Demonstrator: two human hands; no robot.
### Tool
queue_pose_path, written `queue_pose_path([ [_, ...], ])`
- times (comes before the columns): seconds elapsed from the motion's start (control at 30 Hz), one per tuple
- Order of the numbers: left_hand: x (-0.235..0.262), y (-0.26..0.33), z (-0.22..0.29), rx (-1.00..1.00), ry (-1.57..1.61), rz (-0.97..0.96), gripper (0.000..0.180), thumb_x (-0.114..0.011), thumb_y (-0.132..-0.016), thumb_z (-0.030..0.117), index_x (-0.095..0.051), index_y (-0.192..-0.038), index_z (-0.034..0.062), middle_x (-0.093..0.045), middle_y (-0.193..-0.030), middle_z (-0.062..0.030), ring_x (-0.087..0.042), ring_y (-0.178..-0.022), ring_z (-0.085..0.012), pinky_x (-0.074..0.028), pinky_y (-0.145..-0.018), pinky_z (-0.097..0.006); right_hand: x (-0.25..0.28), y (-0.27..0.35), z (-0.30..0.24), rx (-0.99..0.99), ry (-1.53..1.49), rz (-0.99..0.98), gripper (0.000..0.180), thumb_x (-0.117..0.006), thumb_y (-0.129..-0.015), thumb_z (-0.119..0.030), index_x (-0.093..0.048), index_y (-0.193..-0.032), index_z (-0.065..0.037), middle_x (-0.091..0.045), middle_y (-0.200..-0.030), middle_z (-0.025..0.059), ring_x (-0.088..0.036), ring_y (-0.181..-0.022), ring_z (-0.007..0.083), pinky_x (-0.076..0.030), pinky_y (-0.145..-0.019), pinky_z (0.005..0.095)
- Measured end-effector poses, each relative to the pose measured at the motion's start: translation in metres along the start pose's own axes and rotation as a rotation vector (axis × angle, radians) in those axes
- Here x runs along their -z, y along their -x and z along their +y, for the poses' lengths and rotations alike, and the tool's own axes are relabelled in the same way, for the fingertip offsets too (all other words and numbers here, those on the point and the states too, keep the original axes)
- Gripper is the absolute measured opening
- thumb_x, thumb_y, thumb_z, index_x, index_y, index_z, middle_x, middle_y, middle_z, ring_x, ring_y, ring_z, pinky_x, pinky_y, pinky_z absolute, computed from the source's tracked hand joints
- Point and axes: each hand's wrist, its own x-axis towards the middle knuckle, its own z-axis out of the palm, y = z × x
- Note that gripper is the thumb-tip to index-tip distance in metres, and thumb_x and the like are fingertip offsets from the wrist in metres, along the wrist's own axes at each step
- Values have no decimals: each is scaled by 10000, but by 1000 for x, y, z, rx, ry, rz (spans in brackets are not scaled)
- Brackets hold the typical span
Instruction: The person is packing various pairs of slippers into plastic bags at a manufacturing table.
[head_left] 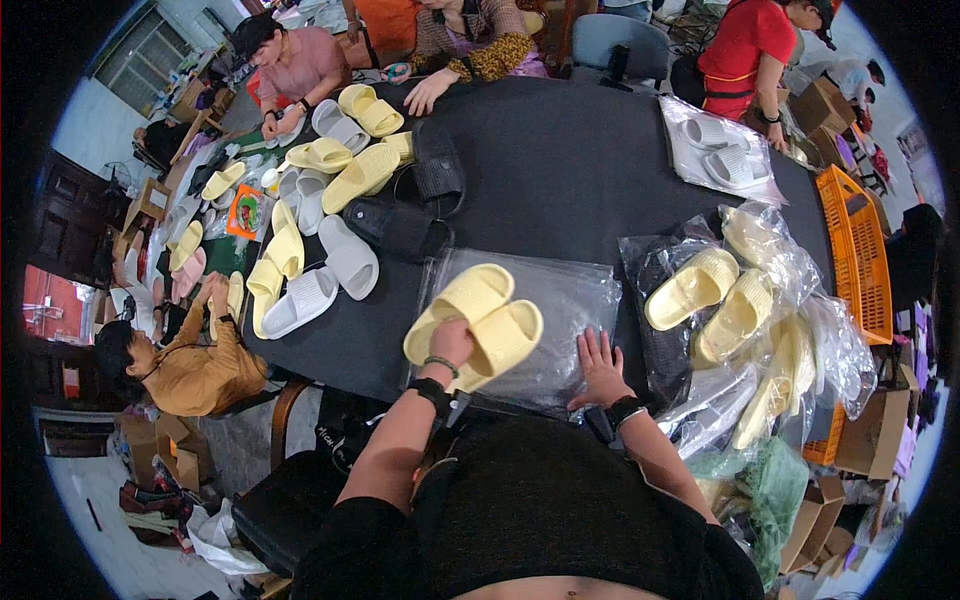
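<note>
My left hand (452, 345) grips a pair of pale yellow slide slippers (505, 342); its fingers reach in under the straps and are partly hidden. The pair sits side by side, above a stack of clear plastic bags (573, 290) on the dark table. My right hand (600, 372) lies flat with fingers spread on the right edge of those bags. To its right, bagged yellow slippers (692, 289) are piled in clear plastic. Loose slippers lie left of the bags, among them a grey slipper (348, 258) and a black slipper (388, 226).
Several more yellow and grey slippers cover the table's left side. A bagged grey pair (722, 150) lies at the far right. An orange crate (855, 255) stands beyond the right edge. Co-workers sit or stand around the table, one in a brown top (205, 365) at the left.
</note>
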Motion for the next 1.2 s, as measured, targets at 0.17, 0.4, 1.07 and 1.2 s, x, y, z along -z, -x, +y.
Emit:
queue_pose_path([
  [0.17, 25, 8, -70, 69, -94, 128, 56, -582, -744, 39, -620, -754, -1, -636, -823, -228, -605, -840, -411, -491, -765, -498, 2, -1, -3, 25, -7, 1, 1502, -906, -420, -547, -30, -1552, -91, 15, -1628, 120, 57, -1489, 367, -71, -1150, 613],
  [0.4, 47, 17, -57, 52, 16, 137, 47, -586, -726, 33, -592, -721, -13, -613, -775, -222, -599, -804, -405, -481, -726, -492, -1, -1, 1, 20, 27, 14, 1502, -895, -424, -573, -34, -1544, -61, 8, -1621, 149, 58, -1485, 382, -83, -1136, 628],
  [1.07, 160, -169, 83, -368, 62, 422, 622, -630, -765, -21, -482, -1366, 46, -439, -1358, -286, -445, -1244, -430, -411, -1037, -431, 1, 0, -1, -20, 16, -35, 1477, -905, -470, -529, 1, -1549, -89, 48, -1626, 119, 62, -1488, 368, -67, -1160, 599],
  [1.2, 83, -84, 56, -386, 30, 233, 564, -651, -808, 82, -497, -1349, 41, -431, -1395, -251, -430, -1272, -428, -368, -1068, -468, 5, 4, -5, 12, 56, -1, 1453, -898, -494, -533, -8, -1546, -74, 40, -1623, 133, 48, -1484, 385, -103, -1156, 605],
])
